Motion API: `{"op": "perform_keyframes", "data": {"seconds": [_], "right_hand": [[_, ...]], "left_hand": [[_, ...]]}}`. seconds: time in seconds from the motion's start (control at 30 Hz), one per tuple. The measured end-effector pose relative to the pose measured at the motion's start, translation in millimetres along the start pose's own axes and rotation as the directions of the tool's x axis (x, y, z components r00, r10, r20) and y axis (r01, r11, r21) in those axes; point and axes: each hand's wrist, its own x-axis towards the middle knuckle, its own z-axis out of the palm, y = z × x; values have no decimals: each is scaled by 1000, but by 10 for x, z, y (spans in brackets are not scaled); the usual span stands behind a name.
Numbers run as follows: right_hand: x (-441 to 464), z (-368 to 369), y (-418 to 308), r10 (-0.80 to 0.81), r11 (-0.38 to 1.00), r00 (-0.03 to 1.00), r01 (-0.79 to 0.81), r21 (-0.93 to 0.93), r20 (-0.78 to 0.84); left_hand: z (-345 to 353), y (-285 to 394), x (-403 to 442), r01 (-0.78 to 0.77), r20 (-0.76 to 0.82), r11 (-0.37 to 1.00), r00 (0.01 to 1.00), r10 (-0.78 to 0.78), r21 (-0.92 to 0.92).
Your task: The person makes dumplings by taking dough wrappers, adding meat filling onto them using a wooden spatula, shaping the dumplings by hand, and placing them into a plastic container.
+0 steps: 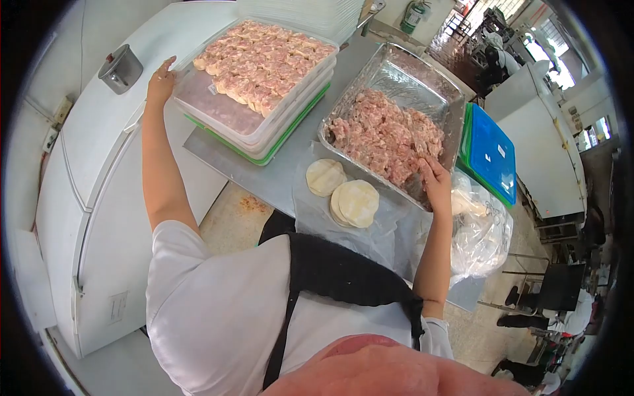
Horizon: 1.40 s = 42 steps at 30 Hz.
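My left hand (161,82) is beside the left edge of a clear plastic tray (206,112), fingers extended and apart, with nothing visible in them. Rows of meat-filled dumplings (257,63) cover much of that tray, which tops a stack; its near-left part shows bare bottom. On the right, my right hand (434,178) reaches into a metal pan (370,173), its fingers curled into raw ground meat (389,135) at the near-right corner. The fingertips are partly hidden. Two small stacks of round dough wrappers (325,177) lie in front of the pan on plastic sheeting.
A white chest freezer (105,158) stands left, with a metal pot (121,69) on top. Blue and green lids (492,148) lean right of the pan, above a plastic bag (482,231). A fire extinguisher (413,16) hangs behind. Other people are at the far right.
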Motion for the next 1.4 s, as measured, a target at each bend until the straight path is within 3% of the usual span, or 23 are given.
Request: {"op": "perform_keyframes", "data": {"seconds": [0.07,0.1,0.17,0.27,0.33,0.47,0.53,0.6,0.67,0.73,0.77,0.8,0.83,0.87,0.9,0.97,1.0,1.07,1.13,1.2,1.27,1.4], "right_hand": [[-21,-2,-103,160,985,987,-158,-70,17],[-18,-4,-73,161,985,987,-160,-65,10],[2,-1,5,14,994,1000,-13,-108,8],[8,5,-7,-5,993,1000,6,-122,5],[12,12,-7,-9,994,1000,11,-106,19],[-11,6,-29,-17,998,999,19,-65,37],[-11,6,-35,-16,998,999,18,-56,40],[-16,17,-6,-93,995,996,93,-39,16],[27,14,-17,-98,994,995,98,-41,-8],[-22,7,-130,-205,978,977,203,-37,-56],[-103,34,-355,-199,979,978,197,-47,-64],[-240,66,-631,-188,981,982,188,36,-7],[-342,95,-760,-180,978,982,173,120,50],[-382,115,-744,-224,974,973,224,-6,60],[-388,129,-707,-219,976,974,219,-9,55],[-318,177,-611,-310,834,937,349,-427,160],[-278,164,-553,-308,836,938,348,-425,161],[-165,70,-408,-144,851,980,194,-487,139],[-84,47,-179,-152,897,985,172,-407,79],[-35,28,-103,-157,935,987,155,-320,19],[-3,29,-88,-30,994,1000,30,-105,1],[-45,52,-144,-17,996,999,21,-91,38]], "left_hand": [[38,-101,14,-3,-15,1000,1000,3,8],[39,-109,10,-11,-39,998,999,13,63],[38,-131,3,-20,-63,993,998,28,117],[-33,-47,-131,12,-25,997,1000,-10,82],[-48,35,-150,-23,-82,981,996,40,192],[11,100,-128,-22,-120,973,991,51,231],[-40,598,-285,-194,-330,889,878,346,415],[-101,1374,-510,-329,-405,862,779,479,386],[-41,2275,-947,-409,-328,906,875,355,-110],[73,2996,-1443,-327,-8,882,939,345,-339],[205,3155,-1560,-335,232,894,883,407,-297],[353,3342,-1698,-289,339,818,803,490,-497],[565,3419,-1770,-248,443,781,708,550,-573],[779,3446,-1847,-196,526,744,595,608,-638],[954,3483,-1946,-194,528,742,590,611,-641],[1168,3511,-2068,-382,482,684,502,718,-621],[1118,3481,-2051,-380,485,686,502,716,-620],[861,3382,-1936,-419,425,660,527,736,-624],[441,3272,-1795,-358,344,732,707,618,-580],[215,2878,-1553,-543,145,773,779,610,-328],[-162,2811,-1497,-226,368,971,898,240,-81],[-62,2522,-1474,-168,502,986,854,134,23]]}}
